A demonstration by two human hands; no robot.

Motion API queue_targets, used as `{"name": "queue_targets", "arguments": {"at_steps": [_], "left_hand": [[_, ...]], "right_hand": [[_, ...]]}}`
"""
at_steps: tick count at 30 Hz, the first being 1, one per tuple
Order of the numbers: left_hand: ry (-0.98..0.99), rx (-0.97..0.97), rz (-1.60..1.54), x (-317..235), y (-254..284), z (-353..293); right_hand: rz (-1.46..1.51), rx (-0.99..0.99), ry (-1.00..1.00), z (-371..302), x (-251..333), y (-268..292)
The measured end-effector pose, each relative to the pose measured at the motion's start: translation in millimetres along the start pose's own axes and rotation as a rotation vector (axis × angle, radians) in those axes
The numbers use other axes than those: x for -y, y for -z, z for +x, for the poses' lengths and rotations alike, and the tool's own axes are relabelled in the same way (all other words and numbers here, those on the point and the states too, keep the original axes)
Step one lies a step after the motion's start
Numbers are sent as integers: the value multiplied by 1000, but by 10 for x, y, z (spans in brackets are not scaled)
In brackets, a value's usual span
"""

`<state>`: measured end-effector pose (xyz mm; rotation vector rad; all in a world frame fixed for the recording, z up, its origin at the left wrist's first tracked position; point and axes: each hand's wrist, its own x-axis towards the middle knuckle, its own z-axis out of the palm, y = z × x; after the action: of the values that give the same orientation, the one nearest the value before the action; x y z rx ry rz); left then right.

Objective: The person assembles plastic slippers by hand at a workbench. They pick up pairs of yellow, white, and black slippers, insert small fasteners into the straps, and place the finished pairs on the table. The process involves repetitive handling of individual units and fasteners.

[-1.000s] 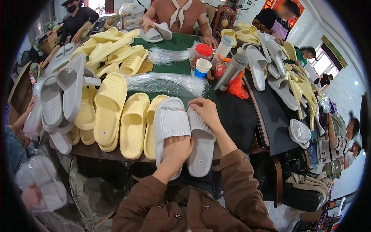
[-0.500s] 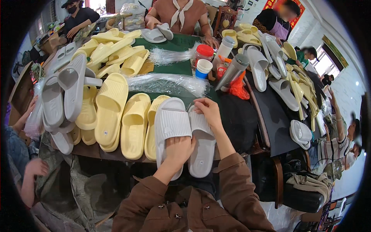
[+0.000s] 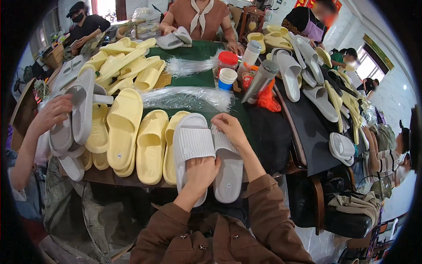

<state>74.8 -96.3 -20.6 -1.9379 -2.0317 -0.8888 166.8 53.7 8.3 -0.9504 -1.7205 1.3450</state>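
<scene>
Two grey slippers are side by side at the table's near edge. My left hand point(image 3: 200, 174) reaches under the strap of the left grey slipper point(image 3: 191, 134) and holds it; its fingertips are hidden inside. Beside it, the right grey slipper point(image 3: 227, 176) shows its footbed. My right hand point(image 3: 231, 129) is at the toe end of that slipper, fingers bent together in a pinch; what they hold, if anything, is too small to make out. Yellow slippers point(image 3: 151, 149) stand just left of the pair.
Beyond my hands lies a bundle of clear plastic ties point(image 3: 189, 99). A steel flask point(image 3: 262, 81), a paper cup point(image 3: 227, 79) and a red-lidded jar point(image 3: 227, 60) stand behind. Slippers pile up on both sides. A co-worker's hand point(image 3: 55, 112) is at the grey slippers on the left.
At the left, a co-worker's hand has risen to the stacked grey slippers. My hands stay almost in place on the pair, while the whole view has shifted slightly.
</scene>
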Motion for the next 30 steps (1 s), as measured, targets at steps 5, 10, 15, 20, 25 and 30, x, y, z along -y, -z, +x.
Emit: {"name": "queue_targets", "arguments": {"at_steps": [5,10,15,20,25,30], "left_hand": [[44,175,-58,-12,110,17],[-174,14,-87,-66,650,-27],[-51,80,-388,-172,1048,115],[-88,-46,-297,46,680,906],[-10,253,-314,295,147,1269],[58,220,-352,298,19,1178]], "right_hand": [[120,-88,-39,-33,-37,7],[130,-100,11,-70,-43,-16],[147,-145,53,-85,-69,6],[119,-164,89,-87,-55,-11],[45,-169,84,-97,-39,-73],[42,-163,124,-110,-67,-56]]}}
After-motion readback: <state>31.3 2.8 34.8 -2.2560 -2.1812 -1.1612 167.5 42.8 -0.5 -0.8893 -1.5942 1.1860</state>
